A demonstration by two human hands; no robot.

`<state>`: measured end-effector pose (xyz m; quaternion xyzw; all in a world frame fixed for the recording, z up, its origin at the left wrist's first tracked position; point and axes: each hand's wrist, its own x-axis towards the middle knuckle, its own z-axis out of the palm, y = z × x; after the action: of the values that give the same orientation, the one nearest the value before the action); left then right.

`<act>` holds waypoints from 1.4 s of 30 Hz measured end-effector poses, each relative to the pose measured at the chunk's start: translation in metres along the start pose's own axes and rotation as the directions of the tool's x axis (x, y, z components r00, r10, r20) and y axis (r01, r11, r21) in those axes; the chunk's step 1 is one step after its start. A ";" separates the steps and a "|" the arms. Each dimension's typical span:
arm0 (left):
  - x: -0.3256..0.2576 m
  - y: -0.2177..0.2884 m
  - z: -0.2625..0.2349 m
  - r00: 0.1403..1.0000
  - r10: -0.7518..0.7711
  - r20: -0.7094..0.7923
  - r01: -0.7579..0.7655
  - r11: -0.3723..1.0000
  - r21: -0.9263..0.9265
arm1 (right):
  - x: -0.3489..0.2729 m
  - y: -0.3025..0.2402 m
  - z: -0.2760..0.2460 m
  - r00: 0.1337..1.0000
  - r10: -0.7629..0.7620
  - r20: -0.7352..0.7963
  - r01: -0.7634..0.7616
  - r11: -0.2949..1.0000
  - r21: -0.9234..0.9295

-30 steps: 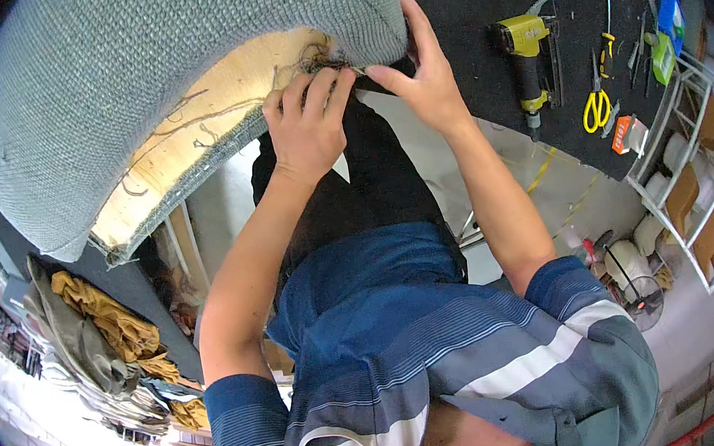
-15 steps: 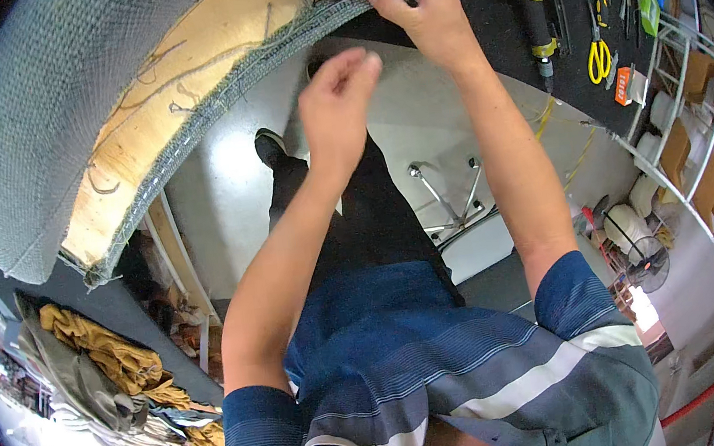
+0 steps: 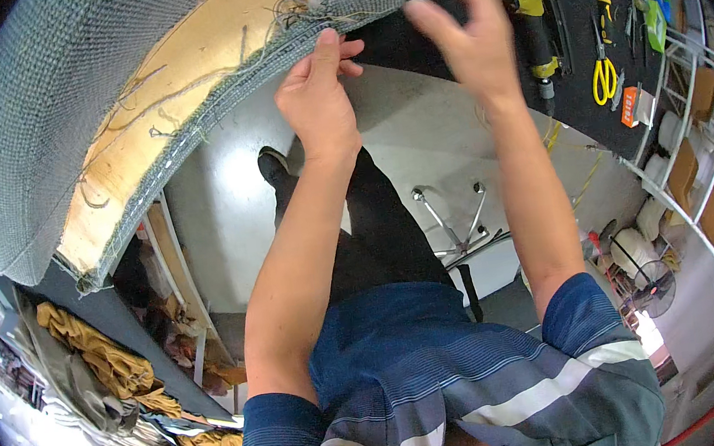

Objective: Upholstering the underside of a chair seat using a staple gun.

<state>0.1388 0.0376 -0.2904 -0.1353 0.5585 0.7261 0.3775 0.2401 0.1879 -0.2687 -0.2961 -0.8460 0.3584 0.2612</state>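
A curved upholstered piece (image 3: 22, 146) in grey-blue woven fabric lies at the upper left. Its bare plywood underside (image 3: 174, 85) shows, with loose threads and frayed fabric along it. My left hand (image 3: 321, 99) is at the near fabric edge, its thumb overlapping that edge and its other fingers loosely bent, apart from the thumb. Nothing shows between them. Off the piece's right end, my right hand (image 3: 477, 42) hangs over the black tabletop (image 3: 435, 55), open and slightly blurred, with thumb and fingers spread.
On the tabletop's right side lie a yellow and black air stapler (image 3: 532, 22), yellow-handled scissors (image 3: 604, 76), a screwdriver (image 3: 605, 14) and an orange and white small box (image 3: 636, 106). A wheeled chair base (image 3: 460, 216) stands on the floor; brown cloth (image 3: 98, 349) lies at left.
My right hand has let go of the fabric end and moved right. My left hand has risen to the fabric edge, its fingers spreading from a pinch. The piece has shifted slightly left.
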 end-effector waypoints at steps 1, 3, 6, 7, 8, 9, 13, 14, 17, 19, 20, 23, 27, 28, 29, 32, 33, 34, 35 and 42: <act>-0.001 0.001 -0.001 1.000 -0.005 -0.001 0.005 0.999 0.032 | -0.001 0.009 -0.018 0.991 -0.007 -0.136 -0.005 0.996 -0.089; -0.001 0.001 0.004 1.000 -0.010 0.007 0.009 0.998 0.058 | -0.027 0.056 -0.066 0.963 -0.012 -0.271 -0.146 0.820 -0.553; -0.001 0.000 0.005 1.000 0.012 0.019 -0.013 0.998 0.061 | -0.043 0.086 -0.092 0.950 0.213 -0.229 -0.312 0.715 -0.625; -0.001 0.000 0.004 1.000 0.006 0.020 -0.007 0.995 0.096 | -0.045 0.092 -0.096 0.946 0.260 -0.195 -0.323 0.678 -0.661; -0.002 0.000 0.002 1.000 -0.003 0.021 0.000 0.991 0.132 | -0.044 0.092 -0.096 0.937 0.309 -0.162 -0.330 0.638 -0.696; -0.002 0.000 0.002 1.000 -0.003 0.022 0.000 0.992 0.129 | -0.040 0.093 -0.098 0.956 0.255 -0.147 -0.281 0.639 -0.716; -0.003 0.004 0.002 1.000 0.008 0.029 -0.012 0.992 0.123 | -0.019 0.057 -0.107 0.892 0.425 -0.152 -0.423 0.669 -0.611; -0.002 0.006 0.002 1.000 0.000 0.014 -0.002 0.990 0.139 | -0.019 0.032 -0.105 0.897 0.417 -0.149 -0.415 0.674 -0.611; 0.001 0.004 -0.004 1.000 0.003 0.020 -0.006 0.993 0.120 | -0.050 -0.038 -0.092 0.770 0.631 0.093 -0.634 0.773 0.008; 0.000 0.003 -0.001 1.000 0.004 0.013 -0.006 0.993 0.114 | -0.071 -0.071 -0.064 0.746 0.647 0.158 -0.666 0.721 0.191; 0.000 0.003 0.001 1.000 0.012 0.007 -0.013 0.994 0.112 | -0.074 -0.084 -0.051 0.727 0.663 0.179 -0.686 0.689 0.234; 0.002 0.001 0.000 0.999 0.036 -0.019 -0.033 0.990 0.140 | -0.086 -0.089 -0.014 0.782 0.592 0.195 -0.609 0.659 0.441; 0.001 0.001 0.004 0.996 0.084 -0.008 -0.083 0.994 0.069 | -0.082 -0.089 0.004 0.819 0.551 0.159 -0.565 0.727 0.391; -0.001 0.001 0.004 0.998 0.054 -0.026 -0.051 0.994 0.100 | -0.081 -0.090 0.004 0.818 0.552 0.159 -0.566 0.727 0.388; 0.000 0.001 0.003 0.999 0.028 -0.045 -0.022 0.991 0.131 | -0.080 -0.092 0.005 0.796 0.582 0.169 -0.599 0.712 0.367; 0.000 0.003 -0.001 0.999 -0.036 -0.020 0.039 0.992 0.122 | -0.079 -0.094 0.008 0.772 0.611 0.176 -0.628 0.690 0.359; 0.001 0.003 -0.001 0.999 -0.038 -0.021 0.040 0.992 0.122 | -0.079 -0.095 0.009 0.771 0.613 0.173 -0.627 0.684 0.374; 0.001 0.002 -0.002 0.999 -0.050 -0.007 0.051 0.994 0.096 | -0.080 -0.096 0.011 0.770 0.614 0.173 -0.628 0.683 0.373; 0.002 0.002 -0.002 0.998 -0.063 0.008 0.062 0.996 0.070 | -0.080 -0.097 0.012 0.786 0.598 0.155 -0.611 0.715 0.339; 0.004 -0.002 -0.002 1.000 0.001 -0.015 0.000 0.999 0.053 | -0.079 -0.112 0.033 0.804 0.592 0.058 -0.580 0.760 0.294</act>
<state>0.1372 0.0372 -0.2946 -0.1308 0.5804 0.7101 0.3765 0.2380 0.0551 -0.2220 -0.5096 -0.6420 0.5390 0.1939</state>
